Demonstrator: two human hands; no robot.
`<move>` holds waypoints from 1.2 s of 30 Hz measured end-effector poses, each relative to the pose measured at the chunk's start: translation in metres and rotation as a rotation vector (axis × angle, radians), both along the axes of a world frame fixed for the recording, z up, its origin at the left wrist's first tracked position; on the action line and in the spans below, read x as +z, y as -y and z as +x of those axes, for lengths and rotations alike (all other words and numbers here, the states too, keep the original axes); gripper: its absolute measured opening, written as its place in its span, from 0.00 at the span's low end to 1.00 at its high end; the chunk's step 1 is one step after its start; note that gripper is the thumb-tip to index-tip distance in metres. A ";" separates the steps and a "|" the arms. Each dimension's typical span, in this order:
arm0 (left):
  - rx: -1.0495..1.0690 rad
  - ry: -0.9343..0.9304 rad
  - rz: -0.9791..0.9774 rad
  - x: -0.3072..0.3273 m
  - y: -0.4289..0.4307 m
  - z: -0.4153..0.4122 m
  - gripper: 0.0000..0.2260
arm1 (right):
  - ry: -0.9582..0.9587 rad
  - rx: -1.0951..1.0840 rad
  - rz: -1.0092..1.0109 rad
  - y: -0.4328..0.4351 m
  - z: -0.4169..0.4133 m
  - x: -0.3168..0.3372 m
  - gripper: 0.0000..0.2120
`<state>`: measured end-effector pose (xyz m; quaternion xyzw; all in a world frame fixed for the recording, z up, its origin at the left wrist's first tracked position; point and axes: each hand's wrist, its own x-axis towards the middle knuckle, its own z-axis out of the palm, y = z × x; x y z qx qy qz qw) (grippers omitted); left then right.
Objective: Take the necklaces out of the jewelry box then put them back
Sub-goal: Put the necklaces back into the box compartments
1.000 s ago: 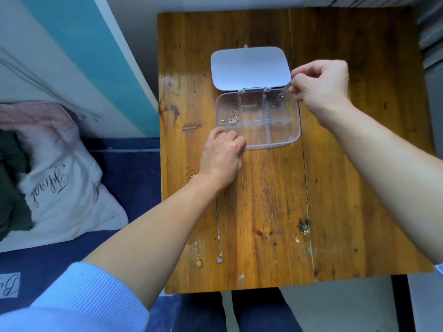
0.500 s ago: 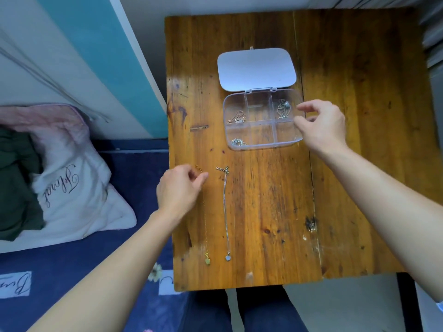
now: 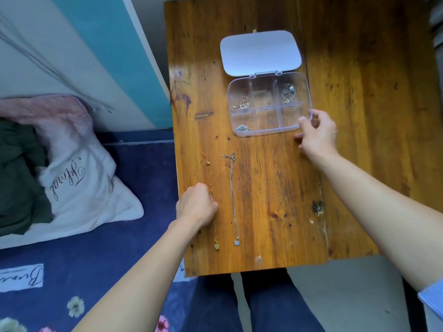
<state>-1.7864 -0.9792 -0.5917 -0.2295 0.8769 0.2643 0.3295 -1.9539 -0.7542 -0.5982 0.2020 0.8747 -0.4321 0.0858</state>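
The clear jewelry box (image 3: 268, 133) lies open on the wooden table (image 3: 359, 116), its white lid (image 3: 261, 52) folded back. Inside it are a rose-gold necklace (image 3: 241, 103) at back left, a silver necklace (image 3: 287, 93) at back right and a small silver chain (image 3: 243, 128) at front left. A gold necklace (image 3: 209, 171) and a silver necklace (image 3: 232, 188) lie stretched out side by side on the table in front of the box. My left hand (image 3: 196, 208) rests, fingers curled, on the middle of the gold chain. My right hand (image 3: 317, 134) pinches the box's front right corner.
The table's left edge borders a bed with a blue floral sheet (image 3: 134, 259) and a white pillow (image 3: 79, 185). A teal and white wall (image 3: 115, 56) stands behind it. My legs (image 3: 259, 305) show below the table's near edge.
My right hand let a silver necklace drop into the back right compartment and moved to the box's front right corner. My left hand left the box and came back onto the gold chain.
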 end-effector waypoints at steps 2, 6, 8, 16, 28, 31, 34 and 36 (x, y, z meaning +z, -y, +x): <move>-0.030 -0.008 0.002 0.001 -0.002 -0.001 0.06 | 0.002 0.000 0.006 0.000 -0.001 -0.001 0.19; 0.029 -0.147 0.073 0.012 -0.003 -0.005 0.07 | -0.007 0.011 0.007 -0.002 -0.002 -0.003 0.18; 0.041 -0.322 0.163 0.023 -0.003 -0.011 0.08 | -0.016 0.017 0.002 -0.003 -0.002 -0.005 0.18; 0.328 -0.504 0.620 0.085 -0.009 -0.083 0.04 | -0.012 0.021 -0.016 -0.004 -0.001 -0.008 0.18; 0.778 -0.379 0.972 0.103 -0.052 -0.176 0.01 | -0.015 0.041 -0.068 -0.011 -0.005 -0.019 0.17; 0.805 -0.363 0.963 0.092 -0.064 -0.185 0.02 | -0.029 0.047 -0.069 -0.012 -0.004 -0.020 0.16; 0.771 -0.315 0.865 0.073 -0.077 -0.187 0.01 | -0.039 0.051 -0.075 -0.012 -0.004 -0.020 0.16; 0.729 -0.280 0.789 0.061 -0.083 -0.185 0.01 | -0.040 0.055 -0.080 -0.013 -0.004 -0.021 0.16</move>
